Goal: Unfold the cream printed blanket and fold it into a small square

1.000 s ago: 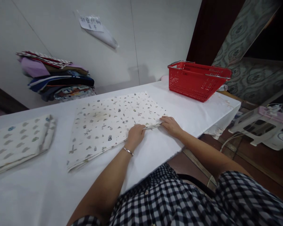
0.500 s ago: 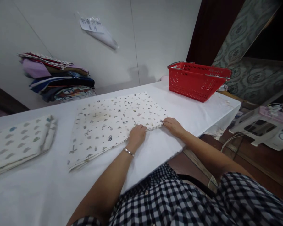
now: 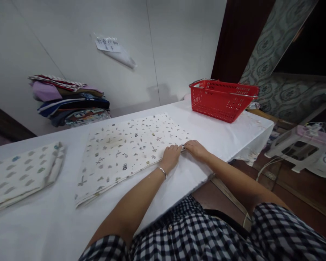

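A white folded cloth (image 3: 130, 145) printed with small grey and olive motifs lies flat on the table, its layered front edge facing me. My right hand (image 3: 197, 149) pinches its near right corner. Close beside it, my left hand (image 3: 171, 156), with a silver bracelet at the wrist, grips the same front edge, fingers curled over the top. Its thumb is hidden. Off to the left rests a second folded cloth (image 3: 24, 170) with grey heart-like prints, touched by neither hand.
The table (image 3: 220, 141) has a white cover. A red plastic basket (image 3: 220, 103) stands at its back right. Behind the table on the left is a stack of folded fabrics (image 3: 73, 101). A white stool (image 3: 304, 148) with a pink top and cables is on the floor at right.
My left hand has slid right along the cloth's front edge, closer to my right hand. My right hand stays at the corner. The camera view has shifted slightly.
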### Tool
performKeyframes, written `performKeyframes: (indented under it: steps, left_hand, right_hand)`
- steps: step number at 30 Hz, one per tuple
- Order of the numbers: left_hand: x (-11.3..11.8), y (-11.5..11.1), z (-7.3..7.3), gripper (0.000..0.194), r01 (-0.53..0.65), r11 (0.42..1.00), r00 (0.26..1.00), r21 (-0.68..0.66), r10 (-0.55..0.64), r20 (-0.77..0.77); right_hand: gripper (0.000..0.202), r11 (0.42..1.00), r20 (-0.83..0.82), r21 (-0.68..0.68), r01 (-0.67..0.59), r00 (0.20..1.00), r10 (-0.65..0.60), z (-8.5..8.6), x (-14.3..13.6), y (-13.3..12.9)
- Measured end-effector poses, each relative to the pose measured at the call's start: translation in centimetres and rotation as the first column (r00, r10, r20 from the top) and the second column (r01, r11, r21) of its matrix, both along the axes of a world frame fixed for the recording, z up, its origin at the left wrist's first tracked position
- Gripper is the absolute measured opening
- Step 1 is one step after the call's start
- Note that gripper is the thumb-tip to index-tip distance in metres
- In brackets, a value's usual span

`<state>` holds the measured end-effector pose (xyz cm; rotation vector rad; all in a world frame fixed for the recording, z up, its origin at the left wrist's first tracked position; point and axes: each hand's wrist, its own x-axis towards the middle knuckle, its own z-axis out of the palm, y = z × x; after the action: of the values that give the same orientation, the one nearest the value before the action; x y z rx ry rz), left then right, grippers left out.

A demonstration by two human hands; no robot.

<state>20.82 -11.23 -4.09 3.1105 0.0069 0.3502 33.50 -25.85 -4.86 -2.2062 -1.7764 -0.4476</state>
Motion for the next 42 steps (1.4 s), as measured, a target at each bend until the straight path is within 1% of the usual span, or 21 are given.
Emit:
performKeyframes:
  steps: [3, 6, 9, 16, 21, 24, 28, 32, 35, 38, 42]
  left_hand:
    - [1.0, -0.5, -0.1, 0.025, 0.0, 1.0, 1.0, -0.013, 0.0, -0.005]
    - [1.5, -0.5, -0.2, 0.023, -0.052, 0.998, 0.999, -0.028, 0.052, -0.008]
    - [1.6, -0.3, -0.2, 0.023, -0.092, 0.995, 0.996, -0.037, 0.092, -0.017]
    - [1.4, -0.4, 0.2, 0.025, -0.112, 0.992, 0.993, -0.055, 0.11, -0.052]
    - [1.6, -0.3, 0.0, 0.025, -0.102, 0.994, 0.993, -0.041, 0.1, -0.059]
    - [1.6, -0.2, -0.2, 0.023, -0.087, 0.996, 0.995, -0.027, 0.086, -0.054]
    - [1.6, -0.2, -0.2, 0.021, -0.066, 0.998, 0.997, -0.012, 0.065, -0.047]
    - [1.4, -0.4, -0.1, 0.022, -0.061, 0.998, 0.996, -0.009, 0.06, -0.065]
    - [1.5, -0.6, 0.0, 0.02, -0.048, 0.999, 0.998, -0.005, 0.047, -0.044]
    - [2.0, -0.9, 0.2, 0.019, -0.034, 0.999, 0.999, 0.003, 0.034, -0.008]
    - [3.1, -1.6, 0.6, 0.023, -0.042, 0.999, 0.999, 0.03, 0.042, 0.005]
  right_hand:
    - [0.017, 1.0, 0.007, 0.001, -0.015, 1.0, 0.015, -0.1, 0.1, 0.0]
    - [0.017, 0.999, 0.009, 0.036, 0.004, 1.0, -0.004, -0.3, 0.1, -0.2]
    - [0.016, 0.997, 0.017, 0.065, 0.037, 0.999, -0.038, -0.5, 0.5, -0.6]
    - [0.015, 0.993, 0.015, 0.079, 0.086, 0.996, -0.087, -0.9, 1.8, -1.5]
    - [0.018, 0.987, -0.03, 0.132, 0.089, 0.996, -0.085, -0.7, 2.5, -2.2]
    - [0.021, 0.985, -0.057, 0.159, 0.07, 0.996, -0.062, -0.3, 2.8, -2.6]
    - [0.022, 0.989, -0.063, 0.136, 0.051, 0.997, -0.043, -0.1, 2.9, -2.8]
    - [0.021, 0.989, -0.05, 0.114, 0.094, 0.995, -0.089, -0.1, 2.8, -2.9]
    - [0.022, 0.988, -0.051, 0.084, 0.131, 0.991, -0.127, -0.4, 2.8, -2.8]
    - [0.023, 0.988, -0.052, 0.07, 0.138, 0.989, -0.135, -0.5, 2.9, -2.8]
    - [0.023, 0.99, -0.03, 0.105, 0.089, 0.996, -0.086, -0.5, 3.1, -2.9]
